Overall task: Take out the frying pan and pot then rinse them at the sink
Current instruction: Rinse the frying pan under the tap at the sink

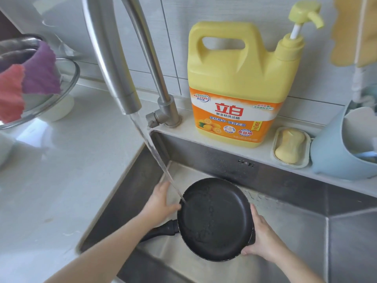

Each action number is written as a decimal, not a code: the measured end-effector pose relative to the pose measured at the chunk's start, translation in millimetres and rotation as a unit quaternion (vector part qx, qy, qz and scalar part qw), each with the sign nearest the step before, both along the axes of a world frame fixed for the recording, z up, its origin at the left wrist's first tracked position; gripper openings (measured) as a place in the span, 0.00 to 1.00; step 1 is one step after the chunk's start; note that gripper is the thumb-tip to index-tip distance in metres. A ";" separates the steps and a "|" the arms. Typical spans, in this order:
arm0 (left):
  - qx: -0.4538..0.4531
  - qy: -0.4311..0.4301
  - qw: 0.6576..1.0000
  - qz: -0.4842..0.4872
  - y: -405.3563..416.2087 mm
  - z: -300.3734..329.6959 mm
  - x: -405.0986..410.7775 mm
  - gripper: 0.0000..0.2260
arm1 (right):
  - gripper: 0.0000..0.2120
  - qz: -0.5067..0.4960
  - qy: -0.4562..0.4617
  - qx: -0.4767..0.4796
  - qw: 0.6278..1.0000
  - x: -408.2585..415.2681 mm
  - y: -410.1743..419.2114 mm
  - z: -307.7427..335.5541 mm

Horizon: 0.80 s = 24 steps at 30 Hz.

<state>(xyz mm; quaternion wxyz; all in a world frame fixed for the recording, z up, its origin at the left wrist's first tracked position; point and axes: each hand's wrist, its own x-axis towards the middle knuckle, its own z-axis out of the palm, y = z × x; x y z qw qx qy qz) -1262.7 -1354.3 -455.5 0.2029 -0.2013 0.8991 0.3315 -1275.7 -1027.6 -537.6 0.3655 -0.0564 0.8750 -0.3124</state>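
Steel walls of a deep sink (306, 231) fill the lower part of the view, set into a pale countertop (51, 190). Nearest, two bare forearms reach in over the basin. Between the hands is a black frying pan (216, 219), tilted with its inside facing up and its handle pointing left, under the left forearm. The left hand (159, 205) grips the pan's left rim, thumb on the edge. The right hand (263, 240) holds the right rim, fingers curled underneath and thumb along the side. A thin stream of water (159, 160) lands inside the pan near the left hand, falling from a steel faucet (114, 64) above. Farther back on the ledge stand a yellow detergent jug (236, 82), a bar of soap (289, 146) in its dish, and a blue holder (330, 158).
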 end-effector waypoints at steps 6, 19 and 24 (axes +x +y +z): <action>-0.036 -0.174 0.972 -0.152 4.7 -56.0 22.1 0.61 | 0.72 -0.006 -0.037 -0.030 0.999 -6.0 0.4 -5.0; 0.110 -0.171 0.971 -0.122 -3.7 -59.9 26.6 0.61 | 0.71 -0.048 -0.043 -0.106 0.992 1.4 5.2 -3.1; 0.053 -0.223 0.954 -0.191 -5.1 -3.2 -1.1 0.60 | 0.62 -0.072 -0.084 -0.175 0.978 10.2 10.8 33.4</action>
